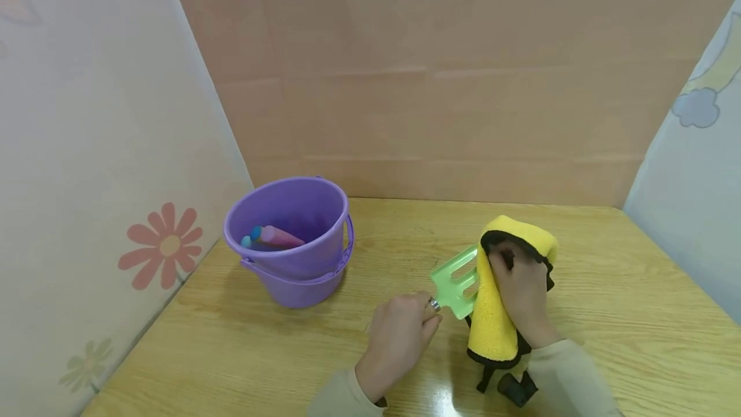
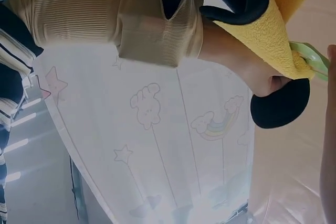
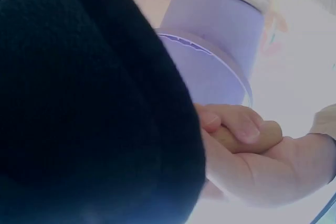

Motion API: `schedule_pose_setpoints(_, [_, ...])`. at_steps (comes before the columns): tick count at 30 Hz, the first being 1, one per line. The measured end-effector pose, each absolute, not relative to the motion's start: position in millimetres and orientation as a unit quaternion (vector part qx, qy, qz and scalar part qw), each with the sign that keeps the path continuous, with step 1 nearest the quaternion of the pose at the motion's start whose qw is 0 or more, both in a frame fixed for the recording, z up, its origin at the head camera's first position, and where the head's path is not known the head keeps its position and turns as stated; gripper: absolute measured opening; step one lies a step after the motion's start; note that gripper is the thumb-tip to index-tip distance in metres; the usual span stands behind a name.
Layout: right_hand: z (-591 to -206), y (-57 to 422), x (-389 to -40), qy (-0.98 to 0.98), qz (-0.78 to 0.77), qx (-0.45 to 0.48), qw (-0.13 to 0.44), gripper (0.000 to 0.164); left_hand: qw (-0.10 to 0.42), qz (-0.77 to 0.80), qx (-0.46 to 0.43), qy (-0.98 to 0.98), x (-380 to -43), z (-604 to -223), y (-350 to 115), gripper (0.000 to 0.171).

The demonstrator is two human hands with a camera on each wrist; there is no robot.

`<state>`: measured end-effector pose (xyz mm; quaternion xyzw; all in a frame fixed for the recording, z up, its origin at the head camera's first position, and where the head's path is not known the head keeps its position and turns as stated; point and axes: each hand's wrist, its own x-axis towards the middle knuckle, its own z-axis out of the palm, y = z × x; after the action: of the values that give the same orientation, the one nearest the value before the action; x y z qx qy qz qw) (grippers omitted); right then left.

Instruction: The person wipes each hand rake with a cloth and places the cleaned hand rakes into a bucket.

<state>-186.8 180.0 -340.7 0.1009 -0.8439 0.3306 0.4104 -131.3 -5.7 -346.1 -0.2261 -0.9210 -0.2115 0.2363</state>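
Observation:
My left hand (image 1: 399, 334) grips a garden hand fork by its wooden handle (image 3: 270, 136), whose butt end shows in the right wrist view. The fork's light green head (image 1: 454, 288) points up and to the right. In my right hand (image 1: 523, 288) is a yellow cloth (image 1: 492, 330) with black edging, bunched by the curled fingers and draped over the tine ends. The cloth (image 2: 262, 38) also overlaps the green head (image 2: 311, 53) in the left wrist view. Dark fabric (image 3: 94, 108) hides the right hand in the right wrist view.
A purple bucket (image 1: 301, 275) stands on the wooden table (image 1: 231, 365) to the left, its handle hanging down. Inside lie a pink tube-like object (image 1: 280, 237) and blue pieces. A small black object (image 1: 517, 389) shows below the cloth. A brown panel (image 1: 440, 82) rises behind.

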Motion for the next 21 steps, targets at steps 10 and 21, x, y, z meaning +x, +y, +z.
schedule_pose_setpoints(10, [-348, 190, -194, -0.82, 0.393, 0.034, 0.416, 0.013, 0.226, -0.212, -0.222, -0.924, -133, -346, -6, 0.02])
schedule_pose_setpoints(21, [-339, 192, -186, -0.747, 0.504, 0.009, 0.433, 0.016, 0.216, -0.209, -0.196, -0.934, -143, -352, -12, 0.022])
